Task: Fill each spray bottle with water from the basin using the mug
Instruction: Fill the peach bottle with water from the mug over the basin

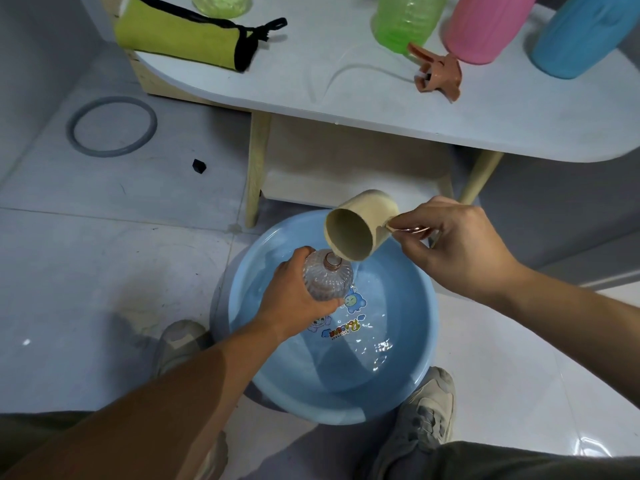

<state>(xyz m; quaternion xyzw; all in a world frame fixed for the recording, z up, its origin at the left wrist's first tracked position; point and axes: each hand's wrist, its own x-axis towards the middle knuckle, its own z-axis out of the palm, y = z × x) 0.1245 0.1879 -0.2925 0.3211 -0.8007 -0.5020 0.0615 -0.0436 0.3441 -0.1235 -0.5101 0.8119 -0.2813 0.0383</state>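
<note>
A blue basin holding water sits on the floor between my feet. My left hand grips a clear ribbed bottle upright over the basin, its neck open. My right hand holds a beige mug by its handle, tipped with its rim right above the bottle's mouth. On the white table lies an orange-brown spray head with its tube. Behind it stand a green bottle, a pink bottle and a blue bottle.
A yellow-green pouch with black trim lies on the table's left end, with another green bottle behind it. A grey ring and a small black piece lie on the tiled floor. My shoes flank the basin.
</note>
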